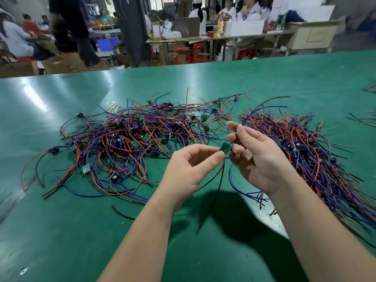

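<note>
A small green circuit board (pixel 225 147) with wires attached hangs above the green table (pixel 61 231) between my hands. My left hand (pixel 190 169) pinches the board's lower edge between thumb and fingertip. My right hand (pixel 256 157) pinches the board's blue wire (pixel 262 109), which arcs up and to the right from my fingers. A red and a black wire (pixel 218 180) dangle from the board toward the table. A blue wire (pixel 234 184) loops below my right palm.
A tangled pile of red, blue and black wired boards (pixel 130 137) covers the middle of the table. A straighter bundle of them (pixel 317 159) lies to the right. Beyond the far edge, people sit at other benches with boxes and red stools.
</note>
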Motion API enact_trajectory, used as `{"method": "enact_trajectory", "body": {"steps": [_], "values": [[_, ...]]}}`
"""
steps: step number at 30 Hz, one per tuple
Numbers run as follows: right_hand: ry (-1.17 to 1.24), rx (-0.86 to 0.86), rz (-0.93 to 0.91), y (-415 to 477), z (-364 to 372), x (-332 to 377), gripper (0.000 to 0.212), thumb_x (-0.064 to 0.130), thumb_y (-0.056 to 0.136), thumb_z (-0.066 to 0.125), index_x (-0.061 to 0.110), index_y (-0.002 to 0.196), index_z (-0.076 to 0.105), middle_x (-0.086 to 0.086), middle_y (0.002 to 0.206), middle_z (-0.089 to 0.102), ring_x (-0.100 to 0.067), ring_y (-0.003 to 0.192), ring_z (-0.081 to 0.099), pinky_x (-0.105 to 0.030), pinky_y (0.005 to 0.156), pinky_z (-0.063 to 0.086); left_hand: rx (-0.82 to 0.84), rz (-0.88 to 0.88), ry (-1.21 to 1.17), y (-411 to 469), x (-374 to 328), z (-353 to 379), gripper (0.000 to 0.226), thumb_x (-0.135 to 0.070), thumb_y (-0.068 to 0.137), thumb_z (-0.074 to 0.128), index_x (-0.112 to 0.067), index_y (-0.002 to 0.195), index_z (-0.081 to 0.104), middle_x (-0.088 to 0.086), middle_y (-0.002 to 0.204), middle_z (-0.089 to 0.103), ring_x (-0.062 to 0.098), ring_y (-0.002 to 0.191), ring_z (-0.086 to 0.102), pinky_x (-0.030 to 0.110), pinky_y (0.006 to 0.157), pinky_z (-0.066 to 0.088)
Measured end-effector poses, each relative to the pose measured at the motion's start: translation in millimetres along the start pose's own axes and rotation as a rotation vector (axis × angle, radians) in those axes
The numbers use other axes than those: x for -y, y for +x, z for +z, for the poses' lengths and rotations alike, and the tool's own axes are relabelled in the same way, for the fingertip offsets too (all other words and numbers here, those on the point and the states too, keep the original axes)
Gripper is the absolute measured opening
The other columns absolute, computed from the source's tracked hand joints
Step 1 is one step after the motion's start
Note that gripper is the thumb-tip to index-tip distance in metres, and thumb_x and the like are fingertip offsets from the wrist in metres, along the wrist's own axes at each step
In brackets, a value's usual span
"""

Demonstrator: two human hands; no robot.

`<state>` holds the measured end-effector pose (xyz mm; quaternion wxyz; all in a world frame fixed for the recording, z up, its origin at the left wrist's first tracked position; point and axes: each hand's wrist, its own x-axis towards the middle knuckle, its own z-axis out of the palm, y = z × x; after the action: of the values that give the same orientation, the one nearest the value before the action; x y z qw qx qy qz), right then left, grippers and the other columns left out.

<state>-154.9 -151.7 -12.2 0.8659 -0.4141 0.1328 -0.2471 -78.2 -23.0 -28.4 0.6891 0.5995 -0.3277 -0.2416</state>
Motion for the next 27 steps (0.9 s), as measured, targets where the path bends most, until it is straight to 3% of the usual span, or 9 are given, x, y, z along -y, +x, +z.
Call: {"method": "enact_trajectory", "body": {"steps": [3,6,11,12,15,16,20,27], "values": [[0.008,0.001,0.02,-1,3,-4,0.014,0.019,0.072,0.062,0.012,0.079,0.072,-0.001,0.066,0.068,-0.003,0.047,0.058,-0.012,0.043,0.045,-0.052,0.068,0.024,-1,5,4,0.043,-0.029,0.06,0.079,-0.014,0.098,0.067,0.004,0.084,0.069,0.007,0.075,0.064,0.02,0.072,0.051],[-0.025,-0.024,0.01,-1,5,-6,0.014,0.019,0.069,0.064,0.011,0.08,0.065,-0.003,0.068,0.07,-0.003,0.048,0.06,-0.011,0.041,0.044,-0.088,0.103,0.021,0,8,10,0.028,-0.025,0.065,0.077,-0.01,0.087,0.068,0.008,0.082,0.072,0.014,0.072,0.065,0.028,0.072,0.056],[-0.225,-0.036,-0.089,1,-2,-4,0.017,0.021,0.063,0.069,0.012,0.078,0.067,-0.002,0.069,0.07,-0.005,0.045,0.049,-0.013,0.043,0.041,0.008,-0.138,-0.215,-2,4,15,0.022,-0.028,0.073,0.065,-0.009,0.083,0.066,0.006,0.072,0.073,0.013,0.046,0.063,0.023,0.049,0.053],[-0.281,-0.024,-0.104,2,-3,-5,0.017,0.021,0.061,0.07,0.013,0.076,0.069,-0.003,0.068,0.069,-0.008,0.048,0.05,-0.018,0.046,0.043,0.022,-0.173,-0.242,-2,3,15,0.023,-0.03,0.072,0.064,-0.009,0.082,0.066,0.006,0.073,0.073,0.011,0.042,0.059,0.022,0.046,0.052],[-0.501,-0.005,-0.132,1,-4,-10,0.007,0.02,0.064,0.072,0.015,0.069,0.072,-0.006,0.066,0.067,-0.024,0.068,0.054,-0.052,0.072,0.048,0.034,-0.238,-0.27,-1,3,12,0.022,-0.029,0.073,0.064,-0.009,0.077,0.069,0.008,0.074,0.073,0.005,0.035,0.049,0.021,0.043,0.05],[-0.558,-0.01,-0.142,1,-4,-11,0.002,0.017,0.069,0.072,0.015,0.067,0.072,-0.005,0.065,0.067,-0.024,0.069,0.054,-0.052,0.072,0.047,0.05,-0.258,-0.257,-1,3,9,0.021,-0.029,0.072,0.065,-0.009,0.076,0.071,0.008,0.075,0.073,0.004,0.035,0.047,0.02,0.043,0.05],[-0.507,-0.08,-0.176,5,-11,-5,0.014,0.012,0.078,0.067,0.01,0.065,0.07,-0.002,0.06,0.066,-0.008,0.049,0.051,-0.017,0.049,0.041,0.188,-0.296,-0.163,-3,0,5,0.025,-0.031,0.071,0.068,-0.008,0.081,0.071,0.009,0.08,0.074,0.003,0.035,0.043,0.019,0.044,0.049],[-0.263,-0.355,-0.385,7,-21,13,0.022,0.008,0.086,0.066,0.015,0.065,0.071,0.002,0.059,0.067,-0.006,0.052,0.053,-0.014,0.048,0.041,0.461,-0.345,-0.062,-12,-8,6,0.019,-0.032,0.075,0.067,-0.015,0.08,0.071,0.005,0.084,0.074,0.004,0.038,0.045,0.022,0.051,0.053]]}}
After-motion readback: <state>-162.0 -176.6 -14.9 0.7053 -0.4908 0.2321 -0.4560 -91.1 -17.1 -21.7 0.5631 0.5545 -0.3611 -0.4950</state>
